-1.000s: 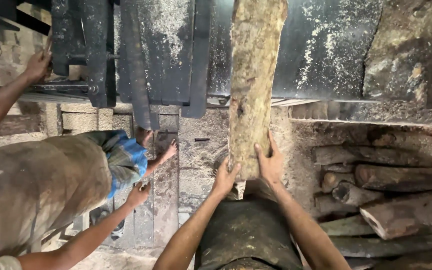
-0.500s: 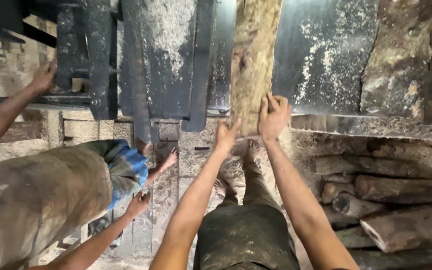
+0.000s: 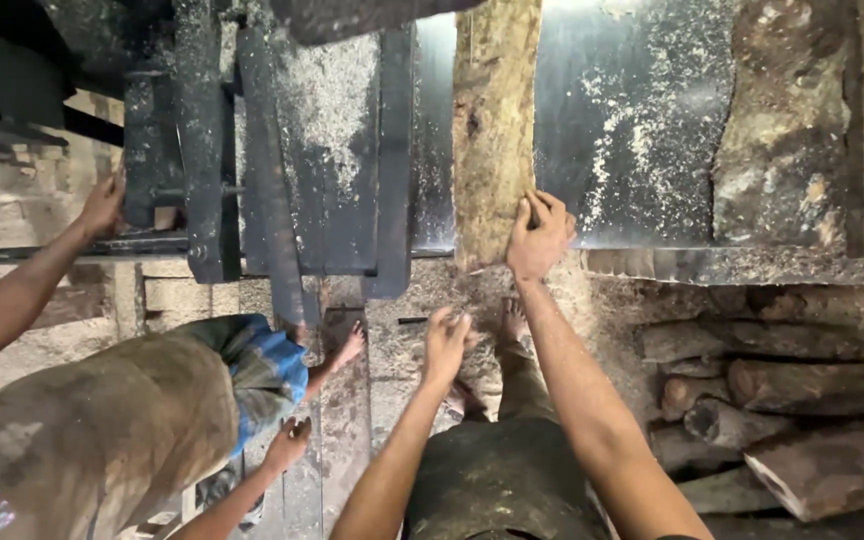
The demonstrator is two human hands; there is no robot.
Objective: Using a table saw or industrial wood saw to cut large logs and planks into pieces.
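Here I see the log (image 3: 495,120) lying on the sawdust-strewn metal table (image 3: 642,130), its long axis running straight away from me, near end at the table's front edge. My right hand (image 3: 539,235) presses against that near end, fingers curled over its right corner. My left hand (image 3: 446,343) hangs below, loosely open and holding nothing. A co-worker's hand (image 3: 102,205) rests on the dark machine frame (image 3: 202,150) at left. Cut logs (image 3: 782,390) lie stacked at lower right.
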